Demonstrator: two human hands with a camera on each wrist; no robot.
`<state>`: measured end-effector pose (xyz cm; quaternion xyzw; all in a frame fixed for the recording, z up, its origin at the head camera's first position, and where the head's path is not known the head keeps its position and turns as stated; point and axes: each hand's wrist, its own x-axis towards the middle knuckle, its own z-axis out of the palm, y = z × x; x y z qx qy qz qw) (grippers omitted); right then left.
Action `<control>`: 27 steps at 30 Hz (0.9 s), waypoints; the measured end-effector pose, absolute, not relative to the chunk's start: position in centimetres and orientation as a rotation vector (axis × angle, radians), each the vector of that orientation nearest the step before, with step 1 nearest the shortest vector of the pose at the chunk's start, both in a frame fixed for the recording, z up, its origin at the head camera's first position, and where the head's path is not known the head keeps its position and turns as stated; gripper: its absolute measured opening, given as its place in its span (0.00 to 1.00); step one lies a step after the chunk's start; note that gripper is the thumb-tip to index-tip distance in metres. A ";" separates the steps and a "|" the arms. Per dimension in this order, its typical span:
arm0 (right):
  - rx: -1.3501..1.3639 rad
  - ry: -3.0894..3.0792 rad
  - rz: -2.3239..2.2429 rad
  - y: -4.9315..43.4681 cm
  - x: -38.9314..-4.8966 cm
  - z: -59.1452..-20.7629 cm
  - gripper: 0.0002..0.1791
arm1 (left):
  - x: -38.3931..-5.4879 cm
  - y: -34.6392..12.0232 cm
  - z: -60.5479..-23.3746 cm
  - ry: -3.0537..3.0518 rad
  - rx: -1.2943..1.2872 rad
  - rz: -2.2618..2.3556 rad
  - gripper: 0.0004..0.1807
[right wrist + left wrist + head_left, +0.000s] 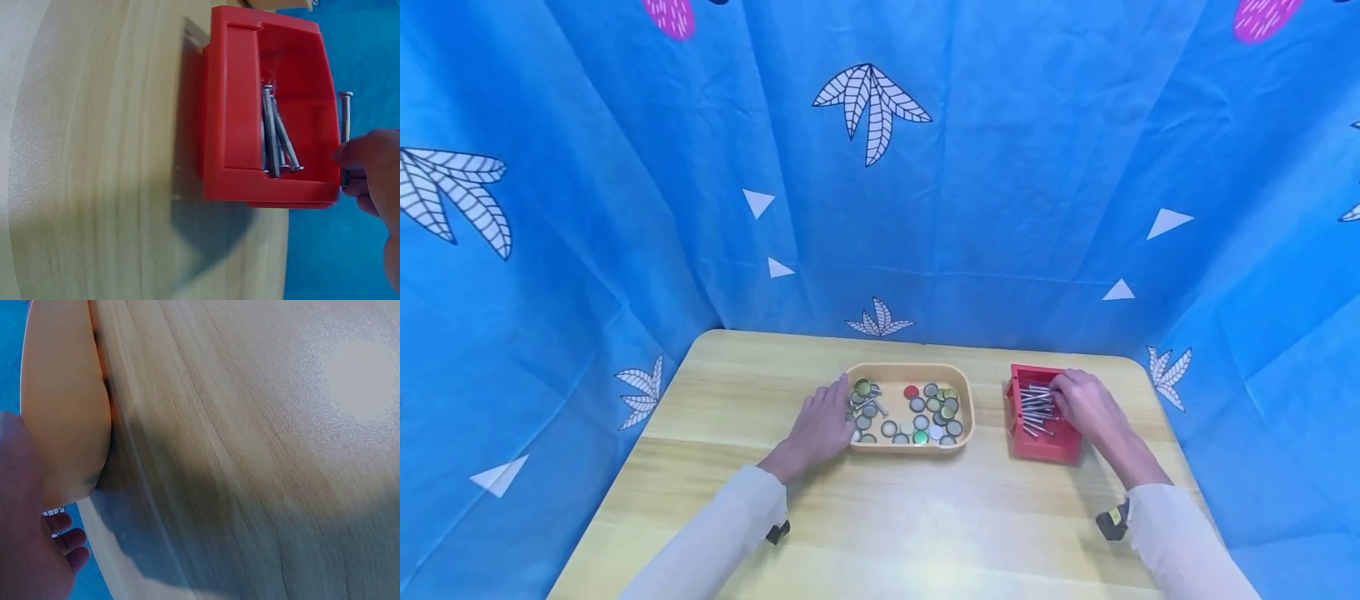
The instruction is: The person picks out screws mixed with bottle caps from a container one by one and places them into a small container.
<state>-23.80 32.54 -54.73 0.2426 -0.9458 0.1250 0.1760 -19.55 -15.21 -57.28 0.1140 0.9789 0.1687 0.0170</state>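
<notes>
In the head view, my left hand (827, 421) grips the left end of a cream oval tray (917, 448). The left wrist view shows the thumb over the front of the tray's wall (65, 412), with curled fingertips (72, 540) past its corner. Inside the tray lie several round bottle caps (921, 422) and a few bolts (880, 407). My right hand (1086, 400) is over the right side of a red bin (1045, 450). In the right wrist view it pinches one long metal bolt (346, 115) by the bin's rim. Several more bolts (272, 131) lie in the bin.
Both containers stand toward the back of a light wooden table (917, 517), with a gap between them. A blue patterned cloth (940, 208) hangs behind the table and along its sides.
</notes>
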 end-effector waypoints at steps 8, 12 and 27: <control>0.753 -2.698 0.099 32.0 -24.6 -55.2 0.03 | -19.8 -15.3 -57.9 3.045 0.361 0.526 0.48; 0.763 -2.750 0.021 31.8 -25.0 -55.6 0.08 | -19.8 -15.2 -57.8 3.033 0.359 0.523 0.48; 0.713 -2.859 -0.078 30.5 -26.1 -57.0 0.14 | -19.7 -15.4 -57.5 3.031 0.359 0.525 0.48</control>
